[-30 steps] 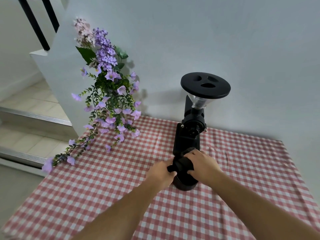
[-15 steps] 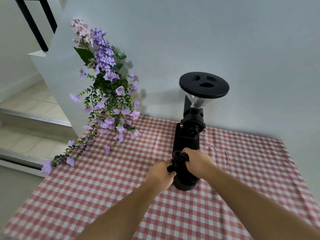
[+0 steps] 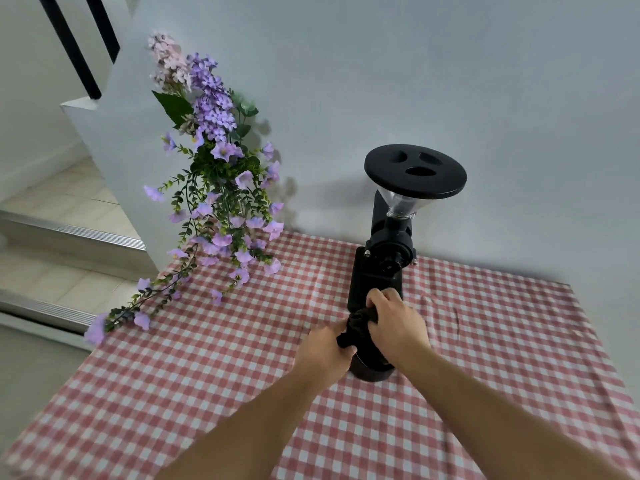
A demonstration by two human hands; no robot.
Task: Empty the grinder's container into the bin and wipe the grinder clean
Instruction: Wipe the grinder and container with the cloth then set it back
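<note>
Black grinder point(image 3: 379, 271) upright on checked worktop point(image 3: 207, 375), near back wall point(image 3: 450, 81). Right hand point(image 3: 394, 327) fingers clamped on dark cloth point(image 3: 358, 323) pressed to grinder's lower front. Left hand point(image 3: 323, 351) fingers closed on cloth's left end beside base. Flower spray point(image 3: 221, 202) well left of left fingers; open worktop either side; right edge well clear of right fingers.

Pale grey wall point(image 3: 450, 81) behind my desk point(image 3: 173, 393), which wears a red-and-white checked cloth. Purple artificial flowers point(image 3: 214, 188) trail over its far left corner. To my left, tiled stair steps point(image 3: 62, 209) with metal edging, dark railing point(image 3: 69, 39) above. Soft, even light.
</note>
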